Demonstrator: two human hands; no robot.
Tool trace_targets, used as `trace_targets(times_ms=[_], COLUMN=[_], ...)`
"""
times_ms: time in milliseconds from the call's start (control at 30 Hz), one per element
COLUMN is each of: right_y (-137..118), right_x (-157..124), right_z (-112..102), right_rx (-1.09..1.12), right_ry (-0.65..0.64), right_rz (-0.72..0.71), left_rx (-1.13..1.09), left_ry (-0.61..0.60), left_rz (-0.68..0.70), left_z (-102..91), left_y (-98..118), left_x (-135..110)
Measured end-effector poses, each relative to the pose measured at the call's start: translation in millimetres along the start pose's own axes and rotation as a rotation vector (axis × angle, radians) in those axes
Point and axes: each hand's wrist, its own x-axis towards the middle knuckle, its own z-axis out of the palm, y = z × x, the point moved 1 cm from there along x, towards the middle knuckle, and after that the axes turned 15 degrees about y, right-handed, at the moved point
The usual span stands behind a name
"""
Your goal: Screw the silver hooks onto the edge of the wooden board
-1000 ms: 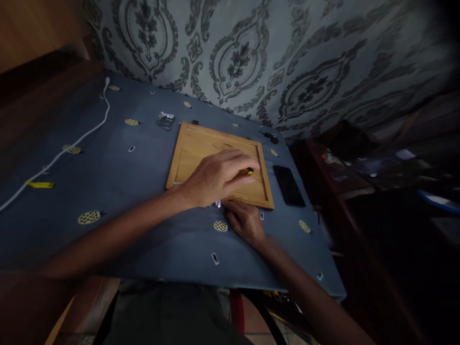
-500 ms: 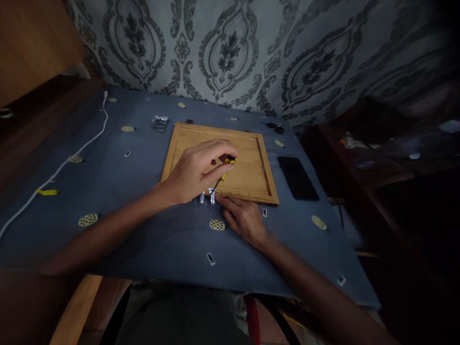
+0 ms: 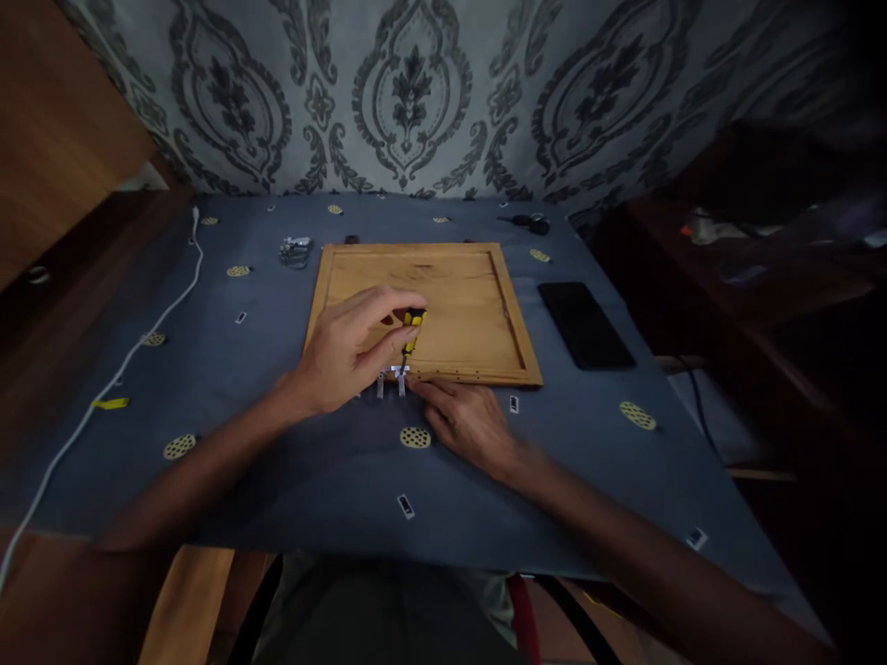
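A shallow wooden tray [image 3: 505, 305] lies face up on a blue cloth-covered table [image 3: 228, 406]. My left hand [image 3: 346, 356] is closed on a small yellow-handled screwdriver [image 3: 411, 330], its tip pointing down at a small metal bracket [image 3: 391, 379] at the tray's near edge. My right hand [image 3: 461, 420] lies on the cloth just beside that bracket, its fingertips touching the bracket and the tray's edge.
A black phone [image 3: 586, 323] lies right of the tray. A small shiny metal part [image 3: 295, 250] sits near the tray's far left corner. A white cable [image 3: 131, 332] runs down the left side. A patterned wall stands behind; dark furniture is at right.
My left hand drew back from the tray's middle toward its near edge and tilted the screwdriver down onto the bracket. The view swung so the tray now looks squarer.
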Motion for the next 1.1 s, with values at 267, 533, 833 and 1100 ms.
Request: trace_targets(times_ms=[267,533,833,1100], right_y=[1,0,-4,-5], right_x=[2,6,10,12], right_z=[1,-5,-12,-15], right_rx=[0.065,0.094,0.082,0.102], right_ry=[0.044,-0.052,-0.082,-0.122], right_rz=[0.03,0.047,0.076,0.106], left_rx=[0.019,0.051,0.062,0.006], left_ry=[0.111,0.007,0.17,0.158], left_rz=[-0.056,-0.1,-0.104,-0.233], left_z=[3.4,2.3,7.8,5.5], left_y=[-4,0,1,-5], left_x=[0,2,3,-7])
